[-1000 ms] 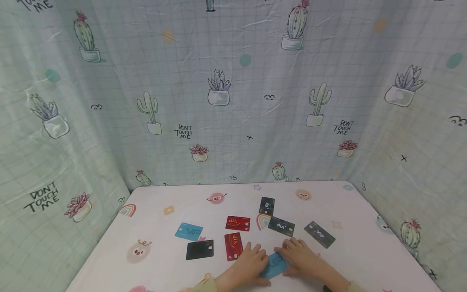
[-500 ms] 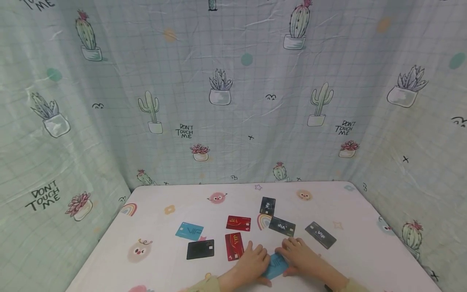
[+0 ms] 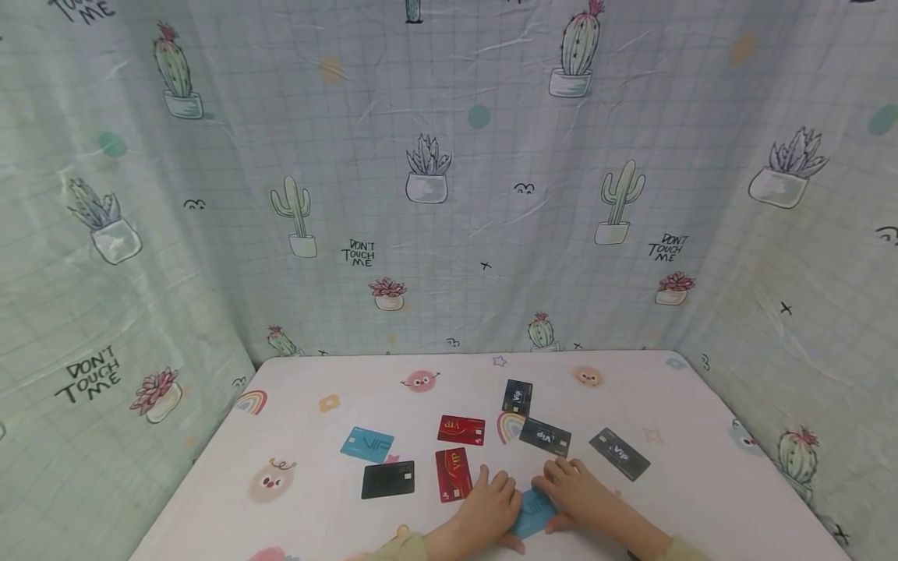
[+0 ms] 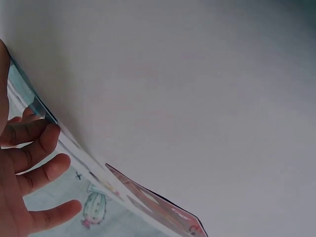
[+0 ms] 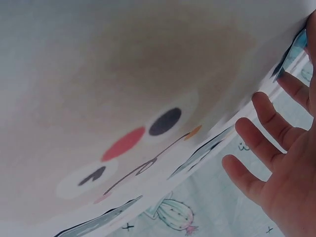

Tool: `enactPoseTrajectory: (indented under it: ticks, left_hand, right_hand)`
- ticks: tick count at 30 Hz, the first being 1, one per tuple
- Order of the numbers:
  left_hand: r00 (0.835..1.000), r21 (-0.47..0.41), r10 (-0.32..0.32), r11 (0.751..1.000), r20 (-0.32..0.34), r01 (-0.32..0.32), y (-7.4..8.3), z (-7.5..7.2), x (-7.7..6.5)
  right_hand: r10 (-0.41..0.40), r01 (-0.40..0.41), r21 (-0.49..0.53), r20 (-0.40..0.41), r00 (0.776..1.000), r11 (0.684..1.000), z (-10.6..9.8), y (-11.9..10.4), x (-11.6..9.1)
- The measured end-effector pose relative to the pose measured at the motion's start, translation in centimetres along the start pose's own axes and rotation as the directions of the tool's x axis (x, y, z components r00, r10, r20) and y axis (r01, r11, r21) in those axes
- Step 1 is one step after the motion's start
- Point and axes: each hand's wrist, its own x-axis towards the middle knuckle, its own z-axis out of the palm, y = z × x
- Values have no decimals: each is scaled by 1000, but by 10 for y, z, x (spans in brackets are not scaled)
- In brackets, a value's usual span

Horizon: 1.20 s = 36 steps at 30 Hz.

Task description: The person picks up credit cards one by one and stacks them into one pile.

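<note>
In the head view a blue card marked VIP lies near the front of the table, between my two hands. My left hand holds its left edge, thumb near the front corner and index finger toward the far one. On the opposite edge my right hand has the same thumb-and-finger hold. The left wrist view shows the card's thin edge spanning from thumb to index finger, the other fingers spread. From the right wrist, the blue card shows at the upper right, by the index fingertip.
Beyond my left hand lie two red VIP cards, a black card and another blue card. Dark Vip cards and a grey one lie beyond my right hand. A printed curtain surrounds the table.
</note>
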Motion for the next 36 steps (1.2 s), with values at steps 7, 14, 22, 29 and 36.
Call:
enactPoseTrajectory:
  ticks: [7, 14, 22, 29, 36]
  left_hand:
    - [1000, -4, 4, 1000, 0, -4, 0, -2, 0]
    - [1000, 2, 7, 1000, -6, -7, -1, 0, 0]
    - [1000, 5, 7, 1000, -12, -7, -1, -1, -1]
    - [1000, -28, 9, 1000, 15, -9, -2, -2, -1]
    - [999, -71, 0, 997, 50, 3, -3, -2, -1]
  right_hand:
    - [-5, 5, 1, -10, 1000, 1000, 1, 0, -1]
    - [-17, 17, -21, -11, 1000, 1000, 1, 1, -1]
    - [-39, 38, -35, -33, 999, 999, 1, 1, -1]
    - [-69, 68, -22, -54, 996, 997, 0, 1, -1]
    - [-97, 92, -44, -124, 988, 995, 1, -1, -3]
